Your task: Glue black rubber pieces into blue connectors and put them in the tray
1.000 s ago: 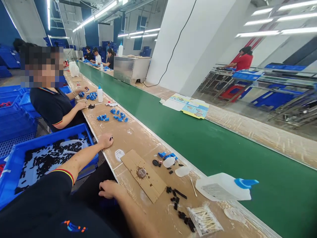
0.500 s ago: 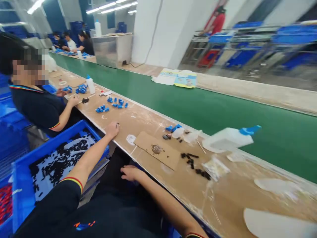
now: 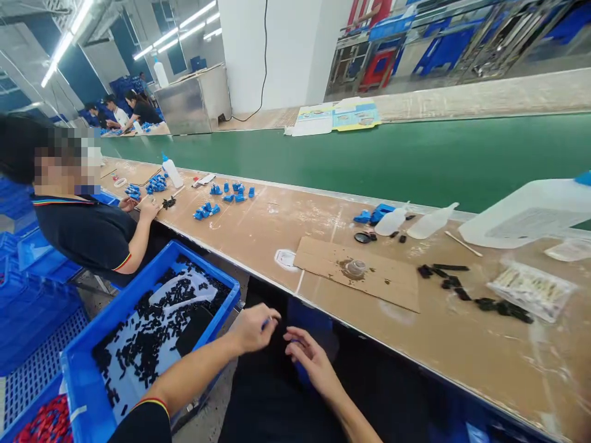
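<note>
A: Hovering below the bench edge, both hands are seen close together over the lap. The left hand (image 3: pixel 253 328) is curled, thumb and fingers pinched on a small blue part (image 3: pixel 266 320). The part is held at the fingertips, just beside the right hand, low in front of the bench (image 3: pixel 277 227).

B: And the right hand (image 3: pixel 308 360)?

A: Its fingers are loosely spread and half bent. Nothing is seen gripped; whether the part is touched cannot be told.

B: Surroundings noted?

A: A blue bin (image 3: pixel 92 363) of small black parts (image 3: pixel 152 326) is placed at the left, just beside the left forearm. On the bench a cardboard sheet (image 3: pixel 357 274) is laid, a glue blob (image 3: pixel 355 267) at its middle. Beyond it, blue pieces (image 3: pixel 372 215) and two small squeeze bottles (image 3: pixel 392 220) are found near the green belt (image 3: pixel 369 160). Black pieces (image 3: pixel 462 289) and a bag of swabs (image 3: pixel 530 289) are spread to the right, a large white bottle (image 3: pixel 526 212) lying behind them.

B: Others?

A: A seated person (image 3: pixel 83 234) is seen at the left, hands on the bench among blue parts (image 3: pixel 157 183).
</note>
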`<state>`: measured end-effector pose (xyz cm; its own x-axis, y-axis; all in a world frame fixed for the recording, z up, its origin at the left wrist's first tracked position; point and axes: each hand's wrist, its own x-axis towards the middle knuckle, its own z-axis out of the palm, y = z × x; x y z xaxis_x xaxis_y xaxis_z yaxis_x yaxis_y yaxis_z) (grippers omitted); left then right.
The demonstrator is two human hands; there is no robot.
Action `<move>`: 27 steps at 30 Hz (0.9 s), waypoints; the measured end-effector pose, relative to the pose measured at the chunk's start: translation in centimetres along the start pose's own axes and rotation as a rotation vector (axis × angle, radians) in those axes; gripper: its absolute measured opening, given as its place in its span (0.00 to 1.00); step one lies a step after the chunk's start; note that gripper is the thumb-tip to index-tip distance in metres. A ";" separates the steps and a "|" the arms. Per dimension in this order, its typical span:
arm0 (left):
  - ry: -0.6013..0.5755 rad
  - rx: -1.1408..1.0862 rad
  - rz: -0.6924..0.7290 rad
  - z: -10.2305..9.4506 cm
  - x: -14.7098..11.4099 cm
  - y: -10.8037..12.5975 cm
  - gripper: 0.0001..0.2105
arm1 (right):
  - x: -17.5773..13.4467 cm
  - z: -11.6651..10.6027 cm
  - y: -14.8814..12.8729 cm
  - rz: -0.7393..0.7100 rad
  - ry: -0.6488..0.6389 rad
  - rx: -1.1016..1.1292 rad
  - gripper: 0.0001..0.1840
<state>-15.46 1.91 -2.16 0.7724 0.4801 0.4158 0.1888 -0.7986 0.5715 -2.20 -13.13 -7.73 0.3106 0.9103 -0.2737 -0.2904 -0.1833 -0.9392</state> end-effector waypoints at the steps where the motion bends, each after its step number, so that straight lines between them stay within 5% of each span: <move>1: -0.064 -0.032 0.055 0.7 -1.0 0.1 0.08 | 0.5 0.4 -0.3 -0.021 0.054 0.048 0.32; 7: -0.139 -0.203 0.084 3.6 0.7 0.4 0.07 | 2.0 0.6 -4.4 -0.065 0.295 0.073 0.26; 15: -0.178 -0.531 0.134 3.4 6.7 1.9 0.06 | 0.4 -1.4 -8.0 -0.121 0.488 0.234 0.21; 22: -0.213 -0.627 0.186 0.4 10.9 4.1 0.06 | 0.1 -2.1 -11.7 -0.364 0.372 0.294 0.12; 27: -0.269 -0.624 0.245 -0.7 14.1 4.5 0.06 | 0.9 -4.1 -14.4 -0.377 0.186 0.199 0.10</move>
<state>-4.16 5.39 6.78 0.8860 0.1438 0.4408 -0.3283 -0.4768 0.8154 5.99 -11.19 4.68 0.5795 0.8144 0.0301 -0.2885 0.2396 -0.9270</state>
